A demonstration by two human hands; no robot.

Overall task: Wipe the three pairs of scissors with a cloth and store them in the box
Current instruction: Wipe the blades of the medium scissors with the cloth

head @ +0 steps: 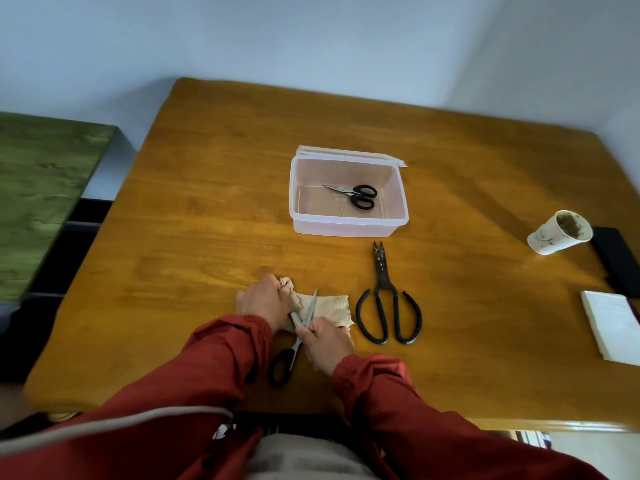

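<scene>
Wooden table (207,209) against pale wall (311,39); green surface (41,195) left; box (346,227) centre.

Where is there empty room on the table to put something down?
The table is bare left of the box, and between box and cup. Crowded near the front edge: left hand, right hand, cloth, grey-bladed scissors, big black scissors.

Glossy orange-brown wooden table (207,202) in mid. Near its R edge: stained white paper cup (559,232) w/ dark residue inside, flat black rectangular slab (614,261) just beside it, white square paper stack (613,327) nearer. Mottled green surface (41,199) to L; pale wall (311,36) behind.
</scene>
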